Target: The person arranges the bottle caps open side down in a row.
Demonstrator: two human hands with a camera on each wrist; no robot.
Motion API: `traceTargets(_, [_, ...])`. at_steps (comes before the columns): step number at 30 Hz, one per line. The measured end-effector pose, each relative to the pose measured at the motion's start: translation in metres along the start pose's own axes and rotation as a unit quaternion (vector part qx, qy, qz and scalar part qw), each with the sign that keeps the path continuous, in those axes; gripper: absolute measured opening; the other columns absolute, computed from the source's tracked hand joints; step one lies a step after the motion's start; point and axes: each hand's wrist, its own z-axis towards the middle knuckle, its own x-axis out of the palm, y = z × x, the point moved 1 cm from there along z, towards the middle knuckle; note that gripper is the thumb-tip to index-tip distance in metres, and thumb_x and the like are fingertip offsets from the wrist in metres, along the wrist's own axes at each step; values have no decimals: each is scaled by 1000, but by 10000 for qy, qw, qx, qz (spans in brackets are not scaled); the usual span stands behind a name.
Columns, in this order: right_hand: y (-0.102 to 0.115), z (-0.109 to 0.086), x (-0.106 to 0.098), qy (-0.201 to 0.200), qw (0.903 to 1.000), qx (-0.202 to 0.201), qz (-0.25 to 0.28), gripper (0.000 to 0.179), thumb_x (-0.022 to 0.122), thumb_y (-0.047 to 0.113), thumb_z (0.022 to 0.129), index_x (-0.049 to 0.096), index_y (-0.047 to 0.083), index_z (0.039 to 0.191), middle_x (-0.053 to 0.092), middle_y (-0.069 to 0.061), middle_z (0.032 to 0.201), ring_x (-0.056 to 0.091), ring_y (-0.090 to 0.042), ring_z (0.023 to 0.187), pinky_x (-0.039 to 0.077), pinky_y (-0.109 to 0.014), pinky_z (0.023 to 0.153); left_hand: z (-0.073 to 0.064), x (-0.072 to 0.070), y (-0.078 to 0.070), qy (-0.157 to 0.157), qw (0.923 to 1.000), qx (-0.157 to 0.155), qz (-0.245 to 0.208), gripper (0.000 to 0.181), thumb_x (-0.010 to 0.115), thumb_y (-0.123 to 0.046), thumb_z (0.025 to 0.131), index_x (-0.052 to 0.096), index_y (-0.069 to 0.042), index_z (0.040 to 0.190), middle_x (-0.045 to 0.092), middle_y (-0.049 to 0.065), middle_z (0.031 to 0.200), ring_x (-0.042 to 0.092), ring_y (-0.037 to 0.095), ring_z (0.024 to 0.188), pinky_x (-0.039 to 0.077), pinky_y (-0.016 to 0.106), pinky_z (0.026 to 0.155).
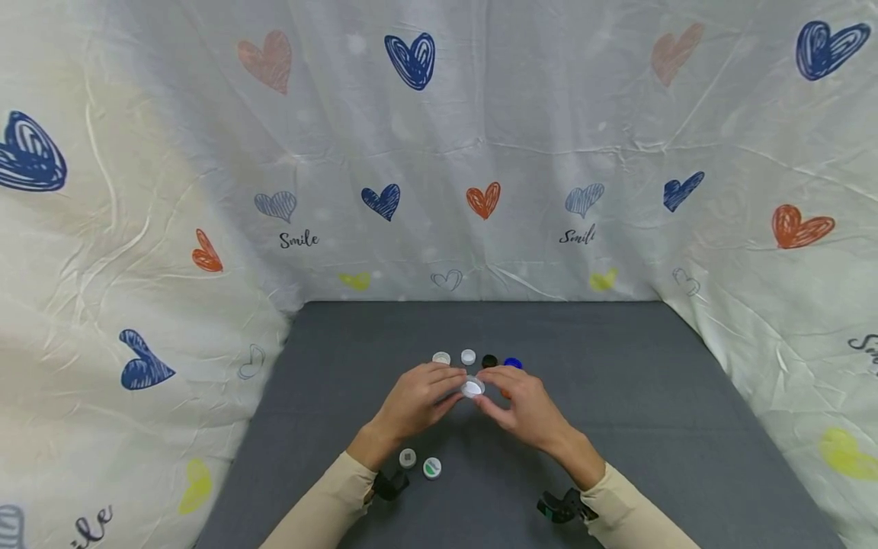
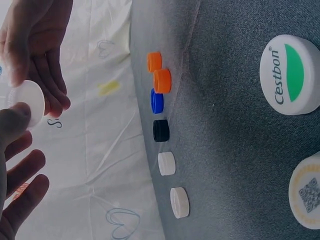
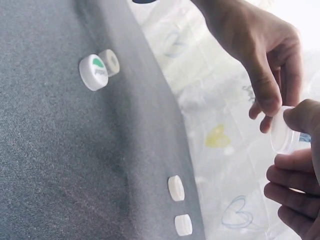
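Observation:
Between my two hands, a round white bottle cap (image 1: 472, 388) is held up above the table, its pale flat face turned partly to the head camera. My left hand (image 1: 420, 396) pinches one side of it with thumb and fingers. On the opposite side, my right hand (image 1: 523, 404) pinches the rim. The left wrist view shows the left thumb (image 2: 17, 117) over the face of the cap (image 2: 34, 100), with other fingers spread below. In the right wrist view the right thumb (image 3: 302, 116) lies against the cap (image 3: 283, 132).
Beyond the hands stands a row of caps: two white ones (image 2: 167, 163), a black one (image 2: 161, 130), a blue one (image 2: 157, 101) and two orange ones (image 2: 162, 81). Near my left wrist lie a white green-marked cap (image 1: 432, 467) and a white cap with a square code (image 1: 408, 458).

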Motion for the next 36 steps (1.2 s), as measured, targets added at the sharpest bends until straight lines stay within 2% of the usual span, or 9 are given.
traceTargets(6, [1, -1, -3, -38, 9998, 189, 79, 31, 75, 31, 91, 73, 16, 118, 70, 1, 120, 65, -14, 112, 59, -34, 82, -2, 2, -1, -47, 9997, -228, -30, 34, 83, -22, 84, 76, -11, 115, 75, -1, 113, 70, 13, 102, 56, 30, 85])
traceTargets(9, [0, -1, -4, -149, 9998, 129, -71, 33, 80, 27, 87, 73, 16, 117, 71, 0, 119, 66, -16, 111, 59, -36, 83, -3, 3, -1, -69, 9968, -677, -408, 30, 81, -21, 85, 76, -12, 114, 76, -2, 109, 70, 12, 101, 57, 30, 85])
traceTargets(11, [-1, -2, -6, -201, 9996, 71, -202, 36, 82, 27, 85, 73, 15, 118, 71, -1, 119, 65, -18, 113, 58, -39, 86, -3, 3, -1, -120, 9908, -1061, -831, 26, 80, -21, 87, 76, -12, 111, 76, -2, 106, 71, 11, 99, 57, 30, 84])
traceTargets(16, [-2, -3, -8, -357, 9983, -255, -396, 46, 86, 25, 80, 71, 12, 122, 70, -3, 122, 64, -23, 116, 53, -46, 97, -4, 4, 1, -117, 9596, -2033, -1944, 17, 75, -27, 92, 78, -15, 104, 76, -6, 97, 71, 4, 90, 59, 28, 77])
traceTargets(23, [1, 1, -6, -568, 9926, -980, -448, 58, 90, 14, 73, 69, 5, 126, 68, -7, 127, 62, -27, 118, 51, -46, 99, -4, 2, 2, 269, 8834, -3378, -3236, 16, 74, -33, 92, 80, -19, 99, 76, -10, 91, 70, 8, 83, 58, 32, 70])
traceTargets(26, [2, 4, -4, -676, 9891, -1205, -518, 61, 91, 12, 71, 68, 3, 127, 68, -10, 126, 63, -28, 117, 50, -47, 100, -4, 0, 3, 477, 8620, -3643, -3492, 14, 74, -34, 92, 80, -22, 97, 75, -11, 89, 69, 9, 79, 57, 32, 70])
traceTargets(31, [4, 5, -1, -677, 9869, -1375, -513, 61, 91, 14, 71, 68, 5, 127, 69, -11, 125, 63, -29, 118, 49, -47, 101, -5, 0, 3, 854, 8467, -3689, -3738, 13, 72, -35, 93, 79, -25, 96, 75, -9, 85, 68, 9, 76, 54, 26, 68])
traceTargets(34, [5, 5, 0, -611, 9870, -1381, -551, 57, 90, 15, 74, 69, 6, 127, 69, -10, 125, 62, -29, 118, 49, -47, 102, -5, 0, 2, 945, 8432, -3663, -3819, 13, 71, -36, 94, 79, -25, 96, 75, -8, 85, 68, 9, 77, 54, 25, 68])
traceTargets(36, [5, 5, 0, -577, 9874, -1354, -586, 55, 89, 17, 75, 69, 5, 125, 69, -10, 125, 63, -29, 118, 49, -47, 103, -6, 1, 1, 939, 8453, -3633, -3803, 13, 71, -36, 94, 79, -25, 96, 75, -9, 86, 68, 9, 77, 54, 25, 67])
